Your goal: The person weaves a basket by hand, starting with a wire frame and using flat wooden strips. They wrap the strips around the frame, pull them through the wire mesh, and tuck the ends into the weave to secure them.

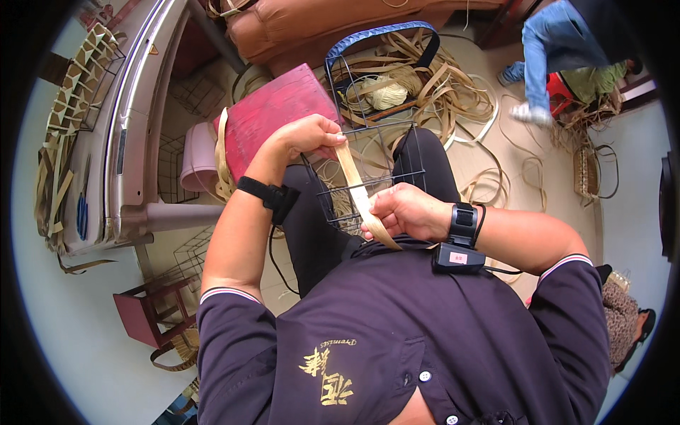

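Note:
A flat tan weaving strip (349, 168) runs slantwise between my two hands, its lower part bending back toward my lap. Its upper end is pinched between the thumb and fingers of my left hand (310, 134). Lower down and to the right, my right hand (411, 211) grips the same strip with thumb and fingers closed. Beneath the strip, a black wire frame (411, 173) sits between my knees. Whether the strip is attached to the frame, I cannot tell. Black bands with small devices are on both wrists.
A red square-topped stool (273, 113) stands ahead-left, beside a pink bucket (198, 159) and a grey table (134, 106). Ahead are a blue-handled basket (386, 32), a cream cord ball (382, 92) and loose strips (453, 99). A person in jeans (556, 35) is upper right.

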The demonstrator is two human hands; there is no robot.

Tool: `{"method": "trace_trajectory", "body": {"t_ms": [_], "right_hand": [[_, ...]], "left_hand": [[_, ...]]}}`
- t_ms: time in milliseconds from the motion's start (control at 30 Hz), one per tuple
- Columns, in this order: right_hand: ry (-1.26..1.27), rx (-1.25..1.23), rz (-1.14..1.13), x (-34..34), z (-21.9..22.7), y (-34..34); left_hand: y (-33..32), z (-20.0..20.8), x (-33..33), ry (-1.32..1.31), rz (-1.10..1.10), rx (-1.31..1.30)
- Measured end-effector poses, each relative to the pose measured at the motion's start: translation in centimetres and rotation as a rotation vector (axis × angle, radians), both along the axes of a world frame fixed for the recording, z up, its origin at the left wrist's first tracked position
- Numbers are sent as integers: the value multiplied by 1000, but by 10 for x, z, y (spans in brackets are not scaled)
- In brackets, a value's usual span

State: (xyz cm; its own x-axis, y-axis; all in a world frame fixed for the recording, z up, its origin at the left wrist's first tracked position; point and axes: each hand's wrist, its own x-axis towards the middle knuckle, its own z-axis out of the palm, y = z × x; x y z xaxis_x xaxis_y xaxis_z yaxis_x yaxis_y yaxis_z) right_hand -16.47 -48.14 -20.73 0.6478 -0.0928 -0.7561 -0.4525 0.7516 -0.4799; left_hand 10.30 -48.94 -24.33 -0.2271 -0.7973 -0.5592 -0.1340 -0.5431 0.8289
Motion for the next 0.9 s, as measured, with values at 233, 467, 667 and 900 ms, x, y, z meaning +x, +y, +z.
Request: {"method": "trace_trajectory", "body": {"t_ms": [233, 467, 667, 900], "right_hand": [[35, 180, -5, 10, 1, -9], [100, 61, -130, 19, -7, 3], [82, 126, -140, 21, -1, -10], [-2, 179, -81, 28, 4, -21]], "left_hand": [[-1, 5, -3, 8, 2, 17], [4, 0, -1, -9, 20, 6], [39, 21, -25, -931, 185, -928], [93, 42, -79, -893, -106, -1012]]}}
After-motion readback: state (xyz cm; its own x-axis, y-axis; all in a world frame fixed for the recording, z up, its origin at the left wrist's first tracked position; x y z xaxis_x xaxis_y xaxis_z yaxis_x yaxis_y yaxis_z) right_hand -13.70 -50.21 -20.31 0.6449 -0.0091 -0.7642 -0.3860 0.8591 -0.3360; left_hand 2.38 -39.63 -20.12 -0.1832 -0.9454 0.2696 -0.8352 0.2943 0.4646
